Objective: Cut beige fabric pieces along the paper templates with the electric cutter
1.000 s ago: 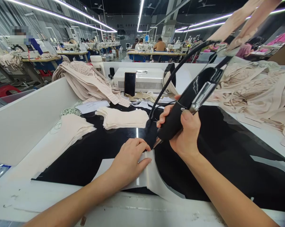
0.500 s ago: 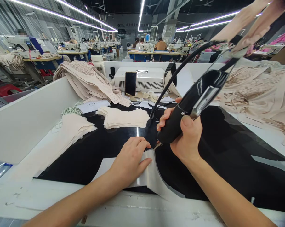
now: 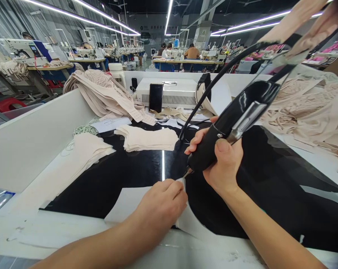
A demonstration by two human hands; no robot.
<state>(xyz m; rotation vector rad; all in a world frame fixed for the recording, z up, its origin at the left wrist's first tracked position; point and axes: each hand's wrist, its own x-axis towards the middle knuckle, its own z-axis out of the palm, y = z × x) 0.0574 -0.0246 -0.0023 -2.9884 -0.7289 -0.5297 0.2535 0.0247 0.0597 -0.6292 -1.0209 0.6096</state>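
My right hand point(image 3: 223, 162) is wrapped around a black corded hand tool point(image 3: 236, 117) with a metal lever, the thumb lying by the lever. Its narrow metal tip point(image 3: 188, 172) points down at the top end of a pale fabric strip point(image 3: 195, 224). My left hand point(image 3: 166, 201) is closed over that strip, fingers bent and pressed together just below the tip; it hides most of the strip's upper part. To its left, a flat white piece point(image 3: 125, 203) lies partly beneath the hand. All this rests on a shiny black work surface point(image 3: 135, 168).
Stacked cream fabric pieces point(image 3: 148, 138) lie ahead, with another pile point(image 3: 87, 149) at left. Behind stand a white vented box point(image 3: 182, 93) and a phone point(image 3: 155, 98). Beige fabric heaps point(image 3: 311, 108) fill the right side. The tool's black cable point(image 3: 202, 101) arches overhead. A white wall point(image 3: 40, 138) borders the left.
My left hand has shifted slightly right, and its fingers have curled from a flatter, spread pose to closed over the strip. The tool has stayed nearly in place.
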